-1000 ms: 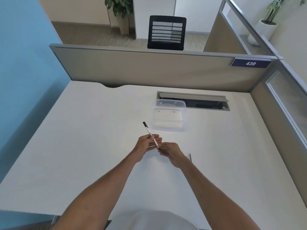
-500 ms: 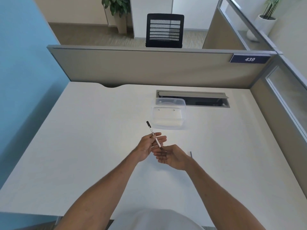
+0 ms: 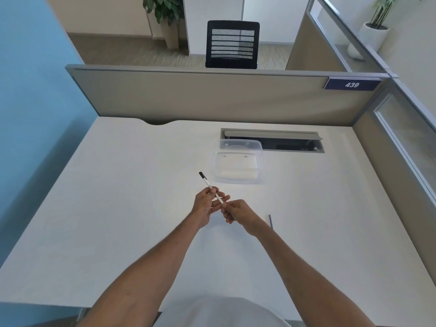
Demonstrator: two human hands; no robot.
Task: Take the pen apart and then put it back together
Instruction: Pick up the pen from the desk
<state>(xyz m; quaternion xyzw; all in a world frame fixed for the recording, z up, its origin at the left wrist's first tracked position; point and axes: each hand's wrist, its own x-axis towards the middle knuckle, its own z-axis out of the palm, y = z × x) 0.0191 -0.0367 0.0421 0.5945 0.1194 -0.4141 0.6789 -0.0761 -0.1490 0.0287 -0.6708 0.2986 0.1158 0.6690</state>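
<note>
A thin white pen (image 3: 208, 184) with a black far end slants up and to the left above the white desk (image 3: 122, 197). My left hand (image 3: 205, 205) pinches the barrel near its middle. My right hand (image 3: 237, 212) closes its fingertips around the pen's near end, which is hidden by the fingers. A short dark thin pen part (image 3: 270, 221) lies flat on the desk just right of my right wrist.
A clear plastic box (image 3: 238, 165) stands beyond the hands, in front of an open cable slot (image 3: 295, 143). A grey partition (image 3: 212, 95) closes the desk's far side, another runs along the right.
My right hand was open palm up under the pen half a second ago; it has now turned over and closed on the pen's near end. The left hand keeps its hold.
</note>
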